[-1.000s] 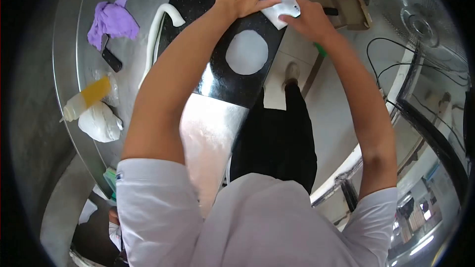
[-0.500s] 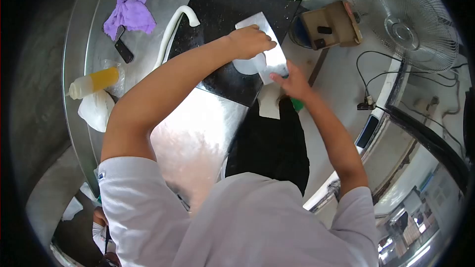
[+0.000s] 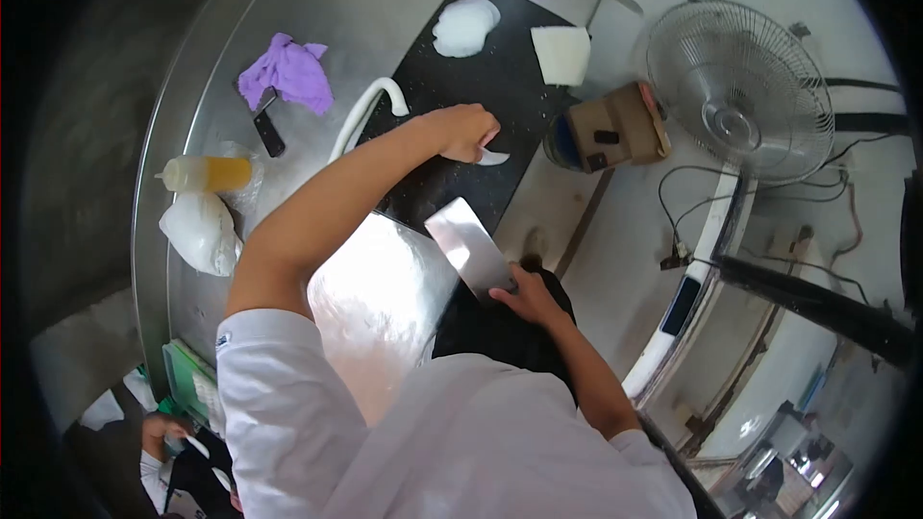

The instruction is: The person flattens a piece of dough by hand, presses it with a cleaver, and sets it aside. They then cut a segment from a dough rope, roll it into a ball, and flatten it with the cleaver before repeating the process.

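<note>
My left hand point(image 3: 467, 132) is closed on the edge of a thin white dough sheet point(image 3: 494, 159), just above the black board point(image 3: 437, 183); its fingertips are partly hidden. Lower down, near my lap, my right hand point(image 3: 529, 294) grips a wide flat metal blade point(image 3: 467, 242), like a cleaver without a visible handle. A long white dough roll point(image 3: 351, 122) curves over the board's left edge. Farther up the board rest a white dough lump point(image 3: 466, 26) and a pale flat slab point(image 3: 561, 56).
Left on the steel table are a purple cloth point(image 3: 288, 75), a black-handled tool point(image 3: 269, 135), a bottle of yellow liquid point(image 3: 210, 173) and a white bagged lump point(image 3: 200, 231). Right stand a cardboard box point(image 3: 615, 125) and a fan point(image 3: 735, 101). Another person's arm point(image 3: 156, 434) shows lower left.
My right hand has drawn the blade down off the board toward my lap. My left hand has left the blade and taken hold of the dough sheet. The camera view has shifted.
</note>
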The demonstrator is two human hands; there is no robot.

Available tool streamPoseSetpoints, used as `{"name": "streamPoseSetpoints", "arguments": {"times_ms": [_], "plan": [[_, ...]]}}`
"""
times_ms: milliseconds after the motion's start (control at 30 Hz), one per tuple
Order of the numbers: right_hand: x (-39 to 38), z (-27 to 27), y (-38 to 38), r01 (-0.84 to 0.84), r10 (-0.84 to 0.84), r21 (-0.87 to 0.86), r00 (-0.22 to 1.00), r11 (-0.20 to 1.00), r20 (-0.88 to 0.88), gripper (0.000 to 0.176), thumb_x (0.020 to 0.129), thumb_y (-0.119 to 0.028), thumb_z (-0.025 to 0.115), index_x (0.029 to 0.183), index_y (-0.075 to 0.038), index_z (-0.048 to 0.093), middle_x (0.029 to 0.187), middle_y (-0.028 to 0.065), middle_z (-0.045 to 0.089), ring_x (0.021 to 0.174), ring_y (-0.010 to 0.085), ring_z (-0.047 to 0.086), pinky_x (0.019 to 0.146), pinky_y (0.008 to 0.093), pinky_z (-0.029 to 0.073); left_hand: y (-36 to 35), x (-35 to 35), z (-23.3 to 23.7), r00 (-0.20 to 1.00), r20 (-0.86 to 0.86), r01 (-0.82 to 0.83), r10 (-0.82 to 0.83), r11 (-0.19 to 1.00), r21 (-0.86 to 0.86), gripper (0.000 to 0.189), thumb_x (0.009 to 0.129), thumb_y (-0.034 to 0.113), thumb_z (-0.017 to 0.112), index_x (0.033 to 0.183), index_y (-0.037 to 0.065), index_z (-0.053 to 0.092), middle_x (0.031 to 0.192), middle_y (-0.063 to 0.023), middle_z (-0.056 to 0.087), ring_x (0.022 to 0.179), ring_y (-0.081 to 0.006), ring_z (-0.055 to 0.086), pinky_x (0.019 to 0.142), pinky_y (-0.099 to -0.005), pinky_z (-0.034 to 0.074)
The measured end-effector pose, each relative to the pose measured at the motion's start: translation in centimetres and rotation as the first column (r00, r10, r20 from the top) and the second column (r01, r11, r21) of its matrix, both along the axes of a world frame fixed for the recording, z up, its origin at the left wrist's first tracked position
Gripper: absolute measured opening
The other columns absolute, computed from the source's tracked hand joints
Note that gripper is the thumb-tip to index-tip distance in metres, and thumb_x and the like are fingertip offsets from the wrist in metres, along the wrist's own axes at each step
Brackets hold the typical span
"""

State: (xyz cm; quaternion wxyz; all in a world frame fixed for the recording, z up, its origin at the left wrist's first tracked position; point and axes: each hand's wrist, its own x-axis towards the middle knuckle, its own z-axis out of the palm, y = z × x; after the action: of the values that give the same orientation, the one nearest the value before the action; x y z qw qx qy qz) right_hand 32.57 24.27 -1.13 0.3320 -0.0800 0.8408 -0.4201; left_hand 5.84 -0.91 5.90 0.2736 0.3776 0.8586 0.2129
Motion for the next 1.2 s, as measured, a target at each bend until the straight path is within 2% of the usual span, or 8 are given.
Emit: {"name": "streamPoseSetpoints", "arguments": {"times_ms": [200,367,500,567,733,800,933,1200], "plan": [[-1.4,2.2,3.0,0.079,-0.072,0.091,0.994,0.993,-0.077,0.048,0.088,-0.033,0.079,0.115,0.002,0.058,0.104,0.0286,0.070,0.102,0.0471,0.067,0.085,0.0491,0.054,-4.0,0.0,-2.1,0.864,0.034,-0.501,0.502,0.853,0.144,0.021,0.075,0.016,0.077,0.083,0.003,0.063,0.084,-0.0175,0.070,0.085,-0.0371,0.070,0.076,-0.0429,0.055],[-5.3,-0.1,4.9,0.059,-0.056,0.028,0.994,0.998,-0.097,0.045,0.089,-0.032,0.078,0.115,-0.001,0.059,0.106,0.0263,0.070,0.102,0.0448,0.067,0.083,0.0469,0.053,-3.2,-1.0,-2.6,0.488,0.687,-0.856,0.538,0.450,0.256,0.018,0.089,0.003,0.074,0.095,0.007,0.057,0.091,-0.0048,0.065,0.081,-0.0150,0.067,0.072,-0.0307,0.062],[-12.0,0.9,4.6,-0.039,0.036,-0.086,0.999,0.996,-0.033,0.044,0.089,-0.032,0.078,0.112,-0.001,0.059,0.103,0.0249,0.070,0.100,0.0426,0.069,0.082,0.0468,0.053,-1.8,-4.5,-1.1,0.488,0.723,-0.871,0.489,0.318,0.374,0.020,0.087,-0.001,0.073,0.098,0.004,0.058,0.096,-0.0048,0.064,0.089,-0.0157,0.068,0.076,-0.0290,0.062],[-16.6,3.5,4.0,-0.163,0.149,0.013,0.933,0.987,0.327,0.044,0.089,-0.033,0.078,0.112,-0.002,0.058,0.103,0.0237,0.071,0.100,0.0410,0.069,0.082,0.0457,0.053,-1.5,-6.9,-1.1,0.447,0.750,-0.895,0.487,0.239,0.377,0.022,0.086,-0.003,0.072,0.100,0.003,0.057,0.097,-0.0063,0.063,0.090,-0.0170,0.068,0.076,-0.0300,0.062],[-24.8,1.1,5.7,-0.418,0.419,-0.038,0.898,0.908,0.130,0.047,0.089,-0.037,0.078,0.112,-0.002,0.057,0.102,0.0242,0.071,0.098,0.0417,0.070,0.083,0.0459,0.054,-4.4,-11.9,-6.5,0.253,0.767,-0.956,0.590,0.028,0.293,0.026,0.081,-0.004,0.073,0.101,0.002,0.057,0.096,-0.0088,0.062,0.087,-0.0183,0.068,0.071,-0.0311,0.063],[-26.4,1.0,6.4,-0.482,0.482,-0.025,0.868,0.876,0.119,0.049,0.088,-0.039,0.078,0.112,-0.002,0.056,0.102,0.0248,0.071,0.098,0.0424,0.070,0.084,0.0466,0.054,-5.8,-12.0,-8.7,0.052,0.533,-0.981,0.845,-0.056,0.184,0.029,0.079,0.000,0.074,0.103,0.001,0.058,0.093,-0.0112,0.066,0.085,-0.0220,0.069,0.073,-0.0346,0.061],[-30.3,1.3,6.7,-0.501,0.497,-0.019,0.853,0.865,0.161,0.049,0.088,-0.036,0.079,0.112,-0.001,0.054,0.103,0.0263,0.071,0.100,0.0453,0.068,0.085,0.0489,0.053,-5.3,-12.9,-5.9,-0.034,0.062,-0.988,0.997,-0.043,0.151,0.033,0.077,0.005,0.074,0.106,0.000,0.059,0.090,-0.0132,0.069,0.083,-0.0265,0.070,0.076,-0.0384,0.059],[-34.3,0.4,6.4,-0.514,0.517,-0.058,0.845,0.856,0.135,0.050,0.089,-0.039,0.077,0.109,0.000,0.052,0.099,0.0273,0.068,0.097,0.0455,0.066,0.081,0.0473,0.051,-3.0,-20.1,-5.6,0.391,-0.256,-0.763,0.884,0.467,0.447,0.050,0.081,0.008,0.072,0.129,0.005,0.057,0.118,-0.0164,0.067,0.112,-0.0342,0.064,0.097,-0.0439,0.052]]}}
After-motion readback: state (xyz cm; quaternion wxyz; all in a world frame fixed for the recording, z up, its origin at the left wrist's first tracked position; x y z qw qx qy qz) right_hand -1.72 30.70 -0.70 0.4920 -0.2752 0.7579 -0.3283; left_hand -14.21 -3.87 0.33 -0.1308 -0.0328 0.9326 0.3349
